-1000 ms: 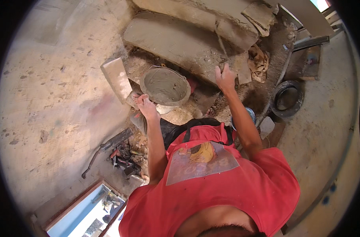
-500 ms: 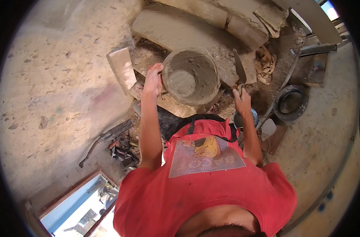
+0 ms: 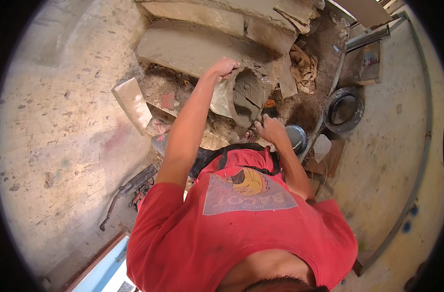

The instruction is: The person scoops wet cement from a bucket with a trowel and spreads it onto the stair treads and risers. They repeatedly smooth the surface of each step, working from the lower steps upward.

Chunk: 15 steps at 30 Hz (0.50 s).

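A mortar-caked bucket [image 3: 223, 99] is tipped on its side in front of me, its mouth turned to the right and grey wet mortar coating the inside. My left hand [image 3: 225, 68] is closed on the upper edge of its rim. My right hand [image 3: 271, 129] is closed beside the lower edge of the mouth, around the trowel's handle, which the fingers mostly hide. The trowel's blade [image 3: 249, 96] appears to be inside the bucket, dark against the mortar. An orange and black object [image 3: 269, 104] lies just beyond my right hand.
A mortar-coated step [image 3: 193, 46] runs across the far side. Crumpled brown paper [image 3: 304, 70] lies right of it. A black round tub [image 3: 343, 111] and blue bucket [image 3: 297, 137] stand at the right. A loose tile [image 3: 132, 104] leans at left, near a long-handled tool [image 3: 129, 190].
The bucket has gone from upright to tipped, mouth rightward. My left hand has moved farther away and right with its rim. My right hand has brought the trowel left to the bucket's mouth.
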Each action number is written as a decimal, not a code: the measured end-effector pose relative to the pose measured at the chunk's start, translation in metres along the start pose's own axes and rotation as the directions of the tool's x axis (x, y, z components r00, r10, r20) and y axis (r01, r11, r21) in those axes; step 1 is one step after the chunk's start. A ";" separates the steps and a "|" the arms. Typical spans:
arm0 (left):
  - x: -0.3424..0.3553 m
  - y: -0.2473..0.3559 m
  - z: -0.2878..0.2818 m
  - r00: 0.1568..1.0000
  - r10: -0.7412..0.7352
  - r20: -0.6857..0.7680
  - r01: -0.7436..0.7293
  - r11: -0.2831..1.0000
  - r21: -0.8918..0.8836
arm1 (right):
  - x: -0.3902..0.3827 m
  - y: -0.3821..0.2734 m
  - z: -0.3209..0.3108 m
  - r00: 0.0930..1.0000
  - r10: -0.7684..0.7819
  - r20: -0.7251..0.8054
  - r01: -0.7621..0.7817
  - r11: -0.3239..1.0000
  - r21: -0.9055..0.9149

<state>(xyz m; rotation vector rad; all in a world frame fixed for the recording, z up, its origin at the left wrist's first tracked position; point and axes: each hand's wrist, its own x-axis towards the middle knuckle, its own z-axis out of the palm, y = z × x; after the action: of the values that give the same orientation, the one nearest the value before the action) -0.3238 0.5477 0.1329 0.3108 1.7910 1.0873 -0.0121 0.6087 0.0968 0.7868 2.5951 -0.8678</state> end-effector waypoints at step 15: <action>-0.107 -0.065 0.086 0.555 0.713 -0.428 -0.499 0.698 0.514 | 0.082 0.018 -0.020 0.957 0.161 0.242 -0.233 0.923 0.307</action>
<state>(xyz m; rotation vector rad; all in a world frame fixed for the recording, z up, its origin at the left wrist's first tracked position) -0.1828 0.4895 0.1364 0.9667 2.5672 1.4786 -0.0701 0.6659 0.0687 0.9669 2.1662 -1.2707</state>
